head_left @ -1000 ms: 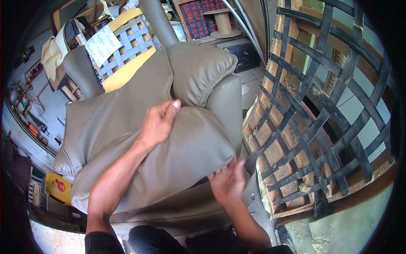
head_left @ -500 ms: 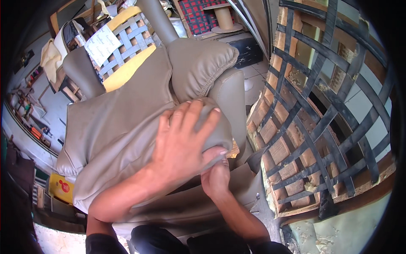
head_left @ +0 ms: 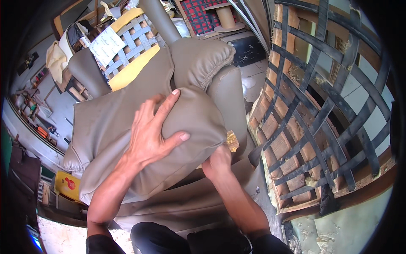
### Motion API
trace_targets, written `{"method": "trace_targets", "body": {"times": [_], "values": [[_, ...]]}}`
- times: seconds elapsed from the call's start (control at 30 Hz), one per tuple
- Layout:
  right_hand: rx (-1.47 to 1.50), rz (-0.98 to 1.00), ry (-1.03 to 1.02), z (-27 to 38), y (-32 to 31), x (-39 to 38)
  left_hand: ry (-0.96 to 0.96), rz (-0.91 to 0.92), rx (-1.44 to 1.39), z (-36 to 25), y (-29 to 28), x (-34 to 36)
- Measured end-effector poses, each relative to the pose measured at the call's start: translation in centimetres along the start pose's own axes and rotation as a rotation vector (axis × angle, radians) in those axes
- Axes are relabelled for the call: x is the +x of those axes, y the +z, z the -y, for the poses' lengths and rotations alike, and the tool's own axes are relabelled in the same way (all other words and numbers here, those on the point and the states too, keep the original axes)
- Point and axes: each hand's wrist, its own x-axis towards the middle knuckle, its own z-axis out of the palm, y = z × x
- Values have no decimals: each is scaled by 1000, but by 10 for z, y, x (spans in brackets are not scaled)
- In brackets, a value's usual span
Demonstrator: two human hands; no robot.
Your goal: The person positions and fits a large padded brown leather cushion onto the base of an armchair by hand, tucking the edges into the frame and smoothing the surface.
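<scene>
In front of me lies a taupe leather-like chair cover (head_left: pixel 122 101) over a padded chair. My left hand (head_left: pixel 150 129) rests on top of its near right bulge, fingers spread and thumb out to the right. Under the front edge of that bulge, my right hand (head_left: pixel 219 160) is pushed in from below; its fingers are hidden by the material. A bit of yellowish foam (head_left: pixel 232 141) shows beside the right wrist. Behind the bulge stands a gathered, padded armrest (head_left: pixel 201 59) in the same material. A loose flap (head_left: pixel 169 211) hangs below my hands.
To the right leans a wooden frame (head_left: pixel 281 146) with woven black straps. Beyond the cover is a chair back with grey webbing (head_left: pixel 133 40) and yellow foam edges. A cardboard spool (head_left: pixel 228 19) stands at the far side. A yellow container (head_left: pixel 67 186) sits at lower left.
My left hand has slid left and back from the bulge's front edge, its fingers now spread. My right hand has gone further under the material. The bulge looks smoother and rounder.
</scene>
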Motion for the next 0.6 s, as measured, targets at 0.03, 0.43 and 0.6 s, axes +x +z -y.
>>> {"method": "trace_targets", "body": {"times": [0.03, 0.43, 0.6], "values": [[47, -87, 17, -1, 6, 0, 73, -149, 130, -4, 1, 1], [174, 86, 39, 7, 35, 19, 46, -154, 68, 22, -2, 8], [107, 409, 523, -20, -1, 13, 18, -157, -82, 31, 2, 14]]}}
